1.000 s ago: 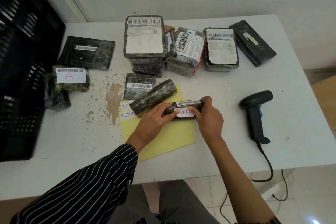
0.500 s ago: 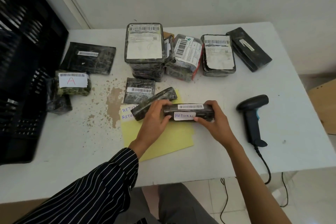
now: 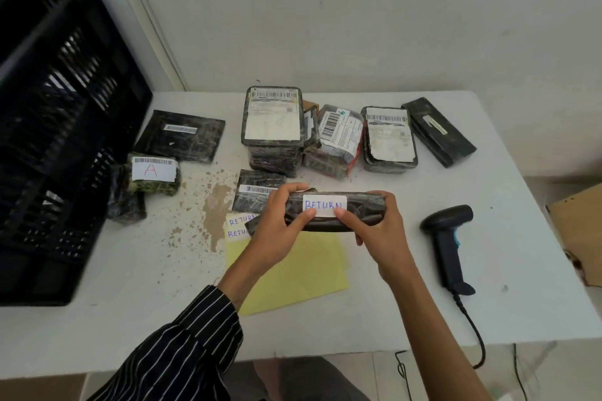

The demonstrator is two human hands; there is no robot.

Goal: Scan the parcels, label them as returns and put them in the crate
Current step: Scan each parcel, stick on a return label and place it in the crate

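Note:
Both hands hold one long black wrapped parcel above the yellow sheet. A white RETURN label sits on its facing side. My left hand grips the parcel's left end, thumb on the label's lower left corner. My right hand grips the right end, thumb at the label's lower right corner. Two more RETURN labels lie on the sheet's left corner. The black crate stands at the table's left. The barcode scanner lies to the right.
Several wrapped parcels with barcode labels sit at the back of the white table. A parcel marked A and a flat black one lie near the crate. A brown stain marks the tabletop. A cardboard box stands right.
The parcel has been lifted off the sheet and turned, so the RETURN label now faces me. Both thumbs have moved onto the label's lower corners. The camera tilted up.

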